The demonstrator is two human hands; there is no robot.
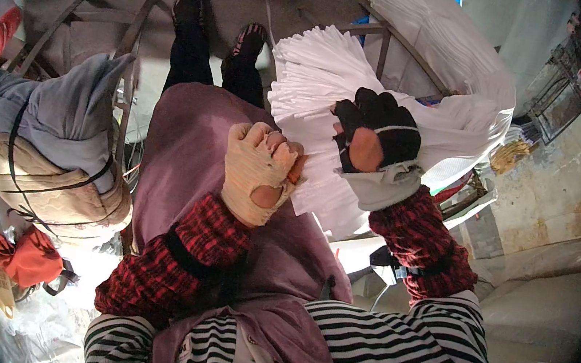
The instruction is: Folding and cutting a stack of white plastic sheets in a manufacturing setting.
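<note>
Left hand: the left hand [260, 170], wrapped in a worn beige glove, is seen closed into a fist at the near edge of the white sheets [330, 106]; the fingers are curled together, and whether a sheet edge is pinched inside them cannot be told.
Right hand: the right hand [377, 134], in a black glove with a torn palm and a pale cuff, is laid on top of the fanned sheets with the fingers bent; it is pressed on the stack rather than clamped on it, as far as can be judged.
White sheets: a thick fanned stack of thin white sheets is held across the lap, just beyond the purple apron [183, 160], with a second fanned bundle [441, 40] lying behind it on a metal frame [382, 39].
Risk of slipping: the fan is judged loose, so sheets could slide off toward the floor if the pressing hand is lifted.
Risk of miscount or tearing: several sheets could be caught at once by the thick gloves, and a thin edge could be creased or torn by a hard pull.
Risk to the hand: bare skin is exposed through the torn palm, so it could be cut by sheet edges.
Surroundings: a bundled grey and beige bag [52, 150] is stood close at the left, and little room is left for dropped sheets.
</note>
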